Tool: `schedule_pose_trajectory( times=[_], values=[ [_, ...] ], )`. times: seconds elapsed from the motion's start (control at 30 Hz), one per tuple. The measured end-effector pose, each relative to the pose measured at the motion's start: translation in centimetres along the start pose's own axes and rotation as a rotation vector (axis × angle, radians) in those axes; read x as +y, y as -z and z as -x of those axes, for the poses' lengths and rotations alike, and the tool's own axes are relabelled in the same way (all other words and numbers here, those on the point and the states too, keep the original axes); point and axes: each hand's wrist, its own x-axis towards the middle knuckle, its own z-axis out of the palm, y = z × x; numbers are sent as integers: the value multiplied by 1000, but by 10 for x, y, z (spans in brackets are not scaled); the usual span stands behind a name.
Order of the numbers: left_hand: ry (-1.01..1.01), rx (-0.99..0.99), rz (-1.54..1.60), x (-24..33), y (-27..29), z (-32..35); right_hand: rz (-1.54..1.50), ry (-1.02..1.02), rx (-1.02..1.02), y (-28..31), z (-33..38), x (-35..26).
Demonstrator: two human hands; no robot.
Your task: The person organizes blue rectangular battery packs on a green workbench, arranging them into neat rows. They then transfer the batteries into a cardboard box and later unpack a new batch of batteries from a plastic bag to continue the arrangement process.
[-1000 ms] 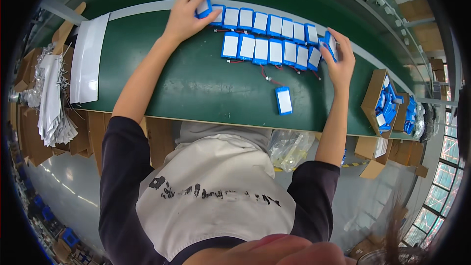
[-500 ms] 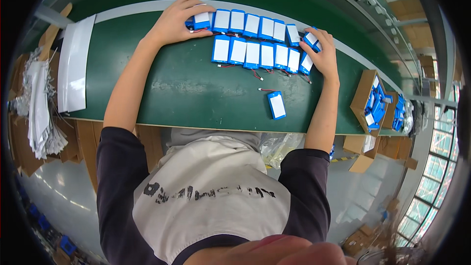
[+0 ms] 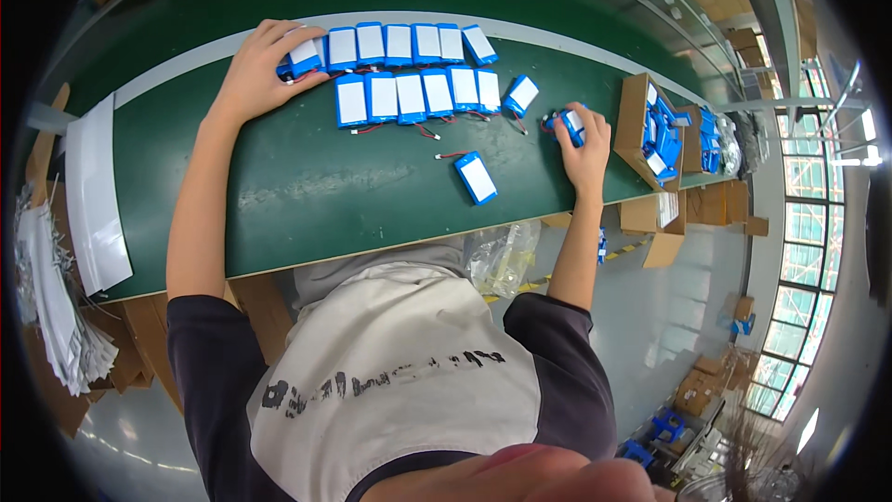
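Blue battery packs with white faces and thin leads lie in two rows on the green workbench (image 3: 307,195). My left hand (image 3: 255,70) curls round a battery pack (image 3: 304,56) at the left end of the back row; another blue pack shows partly under its fingers. Off to the right, my right hand (image 3: 587,151) grips a small cluster of battery packs (image 3: 569,126) low over the bench. How many it holds is hidden. One tilted battery pack (image 3: 522,96) lies at the front row's right end. A single battery pack (image 3: 477,178) sits nearer me, its lead pointing left.
An open cardboard box (image 3: 634,121) filled with blue packs stands right of my right hand, with a second box (image 3: 691,141) beyond it. White sheets (image 3: 96,195) lie at the bench's left end. A pale strip (image 3: 548,53) runs along the back.
My right hand has left the right end of the rows and moved right and nearer me, carrying packs toward the box. My left hand stays at the back row's left end. The view has shifted.
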Motion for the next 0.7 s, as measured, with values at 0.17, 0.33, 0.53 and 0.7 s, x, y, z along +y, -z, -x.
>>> schedule_pose_trajectory(
  times=[0.17,0.33,0.53,0.7],
  values=[
    [-60,-14,-83,4,0,-4,88,4,23,17,31,-37],
    [-93,7,-299,10,0,0,189,93,95,10,40,-42],
    [-80,43,-323,20,2,10,283,5,51,12,51,-50],
    [-76,59,-329,23,0,11,312,141,118,45,28,1]
  ],
)
